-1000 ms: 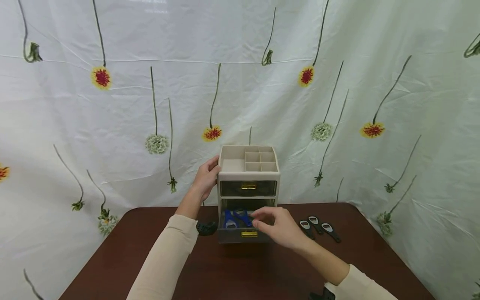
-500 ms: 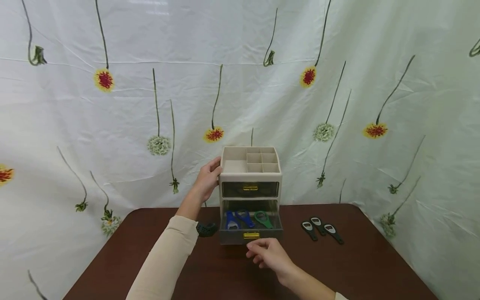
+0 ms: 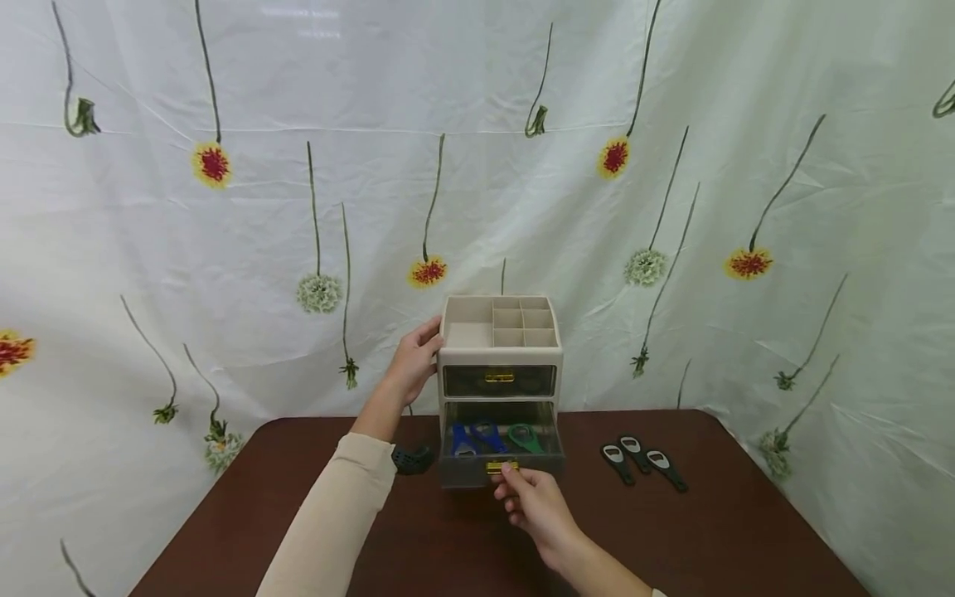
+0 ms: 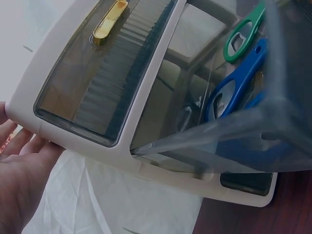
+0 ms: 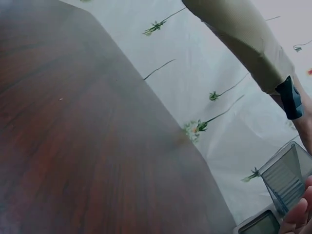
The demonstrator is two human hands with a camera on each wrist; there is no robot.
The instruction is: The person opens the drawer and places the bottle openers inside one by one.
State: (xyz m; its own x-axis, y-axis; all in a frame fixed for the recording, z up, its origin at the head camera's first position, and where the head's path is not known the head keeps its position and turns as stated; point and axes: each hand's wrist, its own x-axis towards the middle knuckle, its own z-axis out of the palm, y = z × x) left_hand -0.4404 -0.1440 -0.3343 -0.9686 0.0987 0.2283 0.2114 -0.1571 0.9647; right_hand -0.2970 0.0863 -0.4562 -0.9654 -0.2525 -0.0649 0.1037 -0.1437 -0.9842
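Left grip (image 3: 413, 360) high, right grip (image 3: 539, 507) lower with curled fingers (image 3: 511, 504), both arms (image 3: 328, 506) forward

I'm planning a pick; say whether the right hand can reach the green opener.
Likely yes: the right hand is at the handle of the open drawer, and nothing covers the green opener.

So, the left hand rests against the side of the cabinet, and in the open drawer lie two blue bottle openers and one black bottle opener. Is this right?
Not quite: the third opener in the drawer is green, as the head view shows. So the left hand rests against the side of the cabinet, and in the open drawer lie two blue bottle openers and one green bottle opener.
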